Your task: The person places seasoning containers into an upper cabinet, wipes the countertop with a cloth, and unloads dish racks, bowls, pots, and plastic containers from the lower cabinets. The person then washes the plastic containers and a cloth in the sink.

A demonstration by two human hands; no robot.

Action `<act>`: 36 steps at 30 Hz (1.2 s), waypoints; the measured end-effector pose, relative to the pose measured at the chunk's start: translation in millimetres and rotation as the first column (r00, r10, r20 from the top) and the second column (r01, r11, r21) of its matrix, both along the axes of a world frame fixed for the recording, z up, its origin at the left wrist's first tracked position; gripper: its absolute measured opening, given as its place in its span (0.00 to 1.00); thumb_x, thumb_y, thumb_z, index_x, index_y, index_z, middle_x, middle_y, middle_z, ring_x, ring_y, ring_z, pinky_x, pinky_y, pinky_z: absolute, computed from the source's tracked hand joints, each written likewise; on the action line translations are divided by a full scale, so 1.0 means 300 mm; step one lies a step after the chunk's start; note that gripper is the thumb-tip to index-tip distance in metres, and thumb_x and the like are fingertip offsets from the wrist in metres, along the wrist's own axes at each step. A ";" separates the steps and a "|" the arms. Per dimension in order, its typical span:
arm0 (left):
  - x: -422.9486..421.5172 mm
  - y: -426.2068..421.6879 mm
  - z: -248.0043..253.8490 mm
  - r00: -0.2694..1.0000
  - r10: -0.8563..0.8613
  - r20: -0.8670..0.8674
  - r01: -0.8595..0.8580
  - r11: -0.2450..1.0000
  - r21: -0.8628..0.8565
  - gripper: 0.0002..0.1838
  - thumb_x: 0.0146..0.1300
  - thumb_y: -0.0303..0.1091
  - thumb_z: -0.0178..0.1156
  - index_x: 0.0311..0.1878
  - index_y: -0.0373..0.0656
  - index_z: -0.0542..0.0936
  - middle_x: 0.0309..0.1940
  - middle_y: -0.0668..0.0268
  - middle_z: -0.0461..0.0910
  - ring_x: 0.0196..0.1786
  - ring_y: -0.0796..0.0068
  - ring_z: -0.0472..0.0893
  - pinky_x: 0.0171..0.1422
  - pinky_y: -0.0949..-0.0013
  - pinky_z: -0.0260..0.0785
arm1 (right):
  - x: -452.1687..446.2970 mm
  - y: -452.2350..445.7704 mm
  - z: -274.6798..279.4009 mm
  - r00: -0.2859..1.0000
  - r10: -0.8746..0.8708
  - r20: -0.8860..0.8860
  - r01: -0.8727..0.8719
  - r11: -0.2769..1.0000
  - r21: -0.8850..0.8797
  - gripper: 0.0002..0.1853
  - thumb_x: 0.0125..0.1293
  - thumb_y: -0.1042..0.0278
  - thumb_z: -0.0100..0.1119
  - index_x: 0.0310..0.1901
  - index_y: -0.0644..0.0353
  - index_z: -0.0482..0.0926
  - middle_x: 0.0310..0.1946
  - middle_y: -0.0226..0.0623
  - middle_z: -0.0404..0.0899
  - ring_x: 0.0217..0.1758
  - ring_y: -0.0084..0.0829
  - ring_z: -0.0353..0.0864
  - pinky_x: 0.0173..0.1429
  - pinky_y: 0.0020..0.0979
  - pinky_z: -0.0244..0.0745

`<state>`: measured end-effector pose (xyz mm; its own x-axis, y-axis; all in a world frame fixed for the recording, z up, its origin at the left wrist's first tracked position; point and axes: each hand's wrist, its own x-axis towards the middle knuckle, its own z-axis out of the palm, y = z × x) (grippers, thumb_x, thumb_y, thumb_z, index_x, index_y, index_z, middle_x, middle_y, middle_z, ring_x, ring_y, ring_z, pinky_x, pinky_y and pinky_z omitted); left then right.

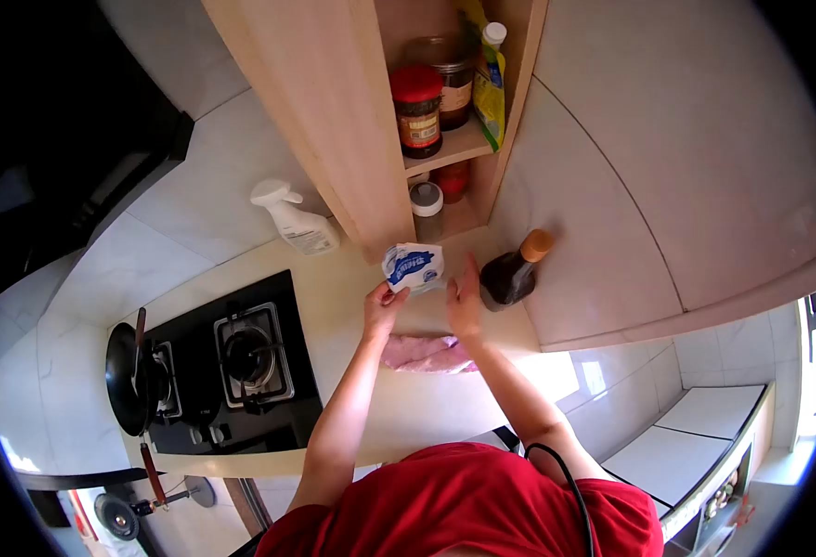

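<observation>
My left hand (383, 308) grips the lower left edge of a white plastic packet (414, 267) with blue printing, holding it up over the counter. My right hand (464, 303) is just right of the packet, fingers stretched upward and apart from it. Beside that hand stands a dark sauce bottle (508, 280) with an orange cap. Below both hands, a pink, soft-looking slab (424, 355) lies on the counter; whether it is raw meat or cloth I cannot tell. My right forearm covers its right end.
A black gas stove (206, 408) with a frying pan (128, 379) is on the left. Behind it stands a white spray bottle (297, 219). An open wooden shelf (468, 148) holds a red-lidded jar (417, 116), other jars and a yellow pouch (491, 97). The pale counter (362, 265) meets a tiled wall.
</observation>
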<state>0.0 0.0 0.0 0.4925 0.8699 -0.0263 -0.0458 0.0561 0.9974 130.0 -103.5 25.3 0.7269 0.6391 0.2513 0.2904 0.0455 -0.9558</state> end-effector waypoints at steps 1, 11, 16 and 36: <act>0.036 -0.005 0.033 1.000 0.007 0.007 -0.007 1.000 -0.002 0.11 0.57 0.28 0.63 0.44 0.40 0.81 0.33 0.71 0.82 0.36 0.86 0.76 0.43 0.80 0.68 | -0.036 -0.010 0.022 0.987 -0.058 0.151 0.064 0.997 -0.032 0.31 0.60 0.79 0.45 0.66 0.62 0.53 0.68 0.49 0.50 0.71 0.51 0.48 0.71 0.42 0.48; 0.378 -0.045 0.126 0.998 0.058 -0.024 -0.053 0.984 0.168 0.10 0.56 0.28 0.62 0.42 0.39 0.81 0.32 0.69 0.82 0.34 0.82 0.75 0.40 0.76 0.68 | 0.041 0.039 0.080 0.999 -0.012 -0.039 0.016 0.995 0.098 0.31 0.57 0.82 0.36 0.66 0.63 0.54 0.68 0.54 0.48 0.72 0.49 0.45 0.73 0.41 0.42; 0.441 -0.025 0.068 0.989 0.119 -0.090 -0.093 0.964 0.249 0.08 0.56 0.29 0.62 0.39 0.38 0.80 0.27 0.70 0.78 0.30 0.82 0.71 0.36 0.75 0.65 | 0.097 0.127 -0.039 0.994 -0.063 -0.087 0.068 0.996 0.055 0.30 0.59 0.82 0.37 0.67 0.60 0.54 0.69 0.45 0.47 0.73 0.41 0.44 0.73 0.34 0.43; 0.483 -0.039 0.026 0.969 0.244 -0.044 -0.231 0.952 0.200 0.19 0.55 0.26 0.62 0.50 0.29 0.74 0.40 0.56 0.77 0.43 0.70 0.77 0.48 0.71 0.70 | 0.158 0.175 -0.119 0.993 -0.005 -0.118 0.036 0.964 0.264 0.32 0.64 0.49 0.37 0.66 0.57 0.58 0.71 0.47 0.42 0.74 0.44 0.41 0.73 0.40 0.38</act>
